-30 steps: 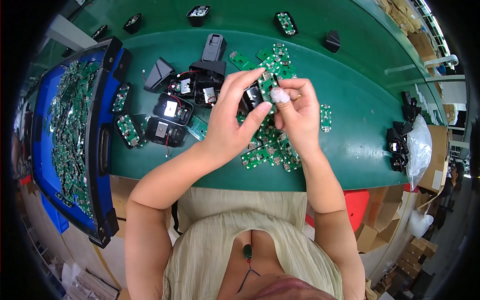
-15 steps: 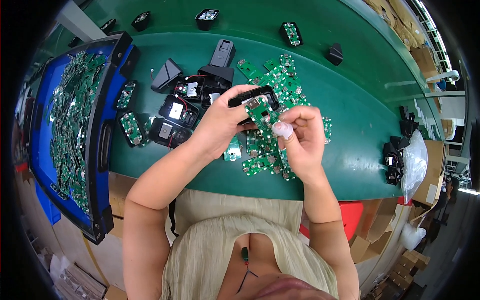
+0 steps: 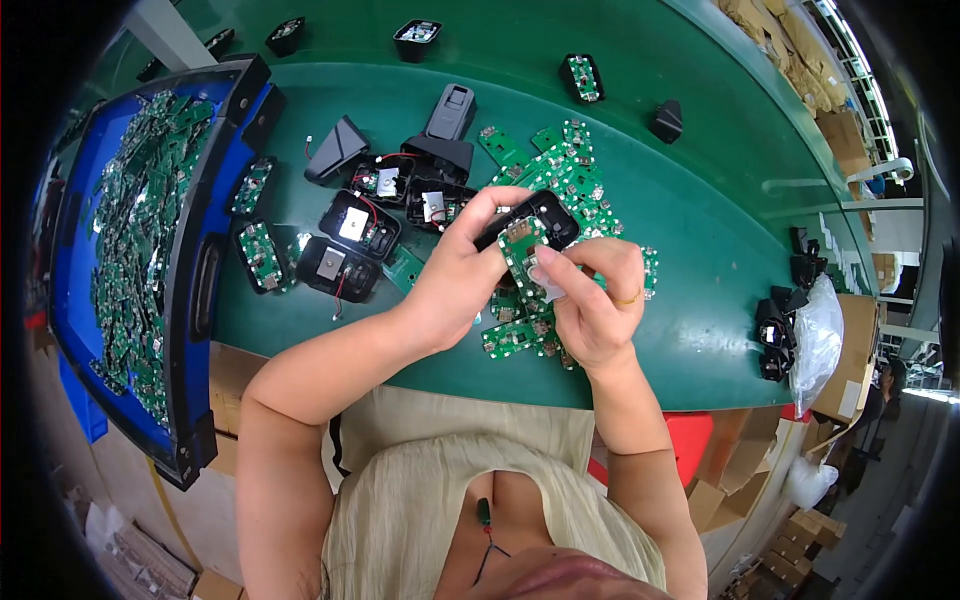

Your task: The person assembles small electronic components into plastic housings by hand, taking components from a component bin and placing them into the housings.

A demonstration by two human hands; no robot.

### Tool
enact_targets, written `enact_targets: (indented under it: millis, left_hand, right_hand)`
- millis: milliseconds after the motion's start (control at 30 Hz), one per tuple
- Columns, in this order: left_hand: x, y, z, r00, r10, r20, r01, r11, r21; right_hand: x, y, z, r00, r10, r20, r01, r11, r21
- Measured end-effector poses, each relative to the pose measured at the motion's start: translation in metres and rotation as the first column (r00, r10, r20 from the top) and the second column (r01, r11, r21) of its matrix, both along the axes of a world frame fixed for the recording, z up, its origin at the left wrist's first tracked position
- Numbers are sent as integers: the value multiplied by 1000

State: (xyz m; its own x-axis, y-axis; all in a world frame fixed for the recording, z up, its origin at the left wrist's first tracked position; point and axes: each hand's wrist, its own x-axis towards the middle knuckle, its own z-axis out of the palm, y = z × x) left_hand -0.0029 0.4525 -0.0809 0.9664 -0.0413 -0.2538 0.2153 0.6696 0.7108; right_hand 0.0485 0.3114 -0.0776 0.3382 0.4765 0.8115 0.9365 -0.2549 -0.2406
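My left hand (image 3: 455, 275) is wrapped round a black plastic housing (image 3: 552, 218), its open side facing up. A green circuit board (image 3: 517, 240) is tilted at the housing's near side, partly covered by my fingers. My right hand (image 3: 603, 305) pinches the board's right edge; a whitish cover shows at its fingertips, and a ring is on one finger. Beneath both hands lies a pile of loose green circuit boards (image 3: 580, 185). Left of my left hand are several open black housings (image 3: 360, 225) with metal plates and red wires inside.
A blue tray (image 3: 85, 290) heaped with circuit boards stands at the left. Grey-black housings (image 3: 340, 150) lie beyond my left hand. Several filled housings (image 3: 582, 78) line the table's far side. More black parts (image 3: 775, 335) and a clear plastic bag (image 3: 820, 335) are at the right edge.
Both hands have shifted slightly nearer and the housing is turned a little, showing more of its inside. My right fingertips have moved left over the circuit board.
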Motion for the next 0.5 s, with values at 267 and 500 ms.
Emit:
enact_targets:
  millis: [267,500]
  left_hand:
    - [-3,-6,0,981,9,192,-19,999,47]
    - [-2,-10,-2,974,-16,226,-5,996,92]
  right_hand:
    - [10,-4,1,984,-176,-13,177,983,43]
    - [10,-6,2,983,-175,-54,176,984,16]
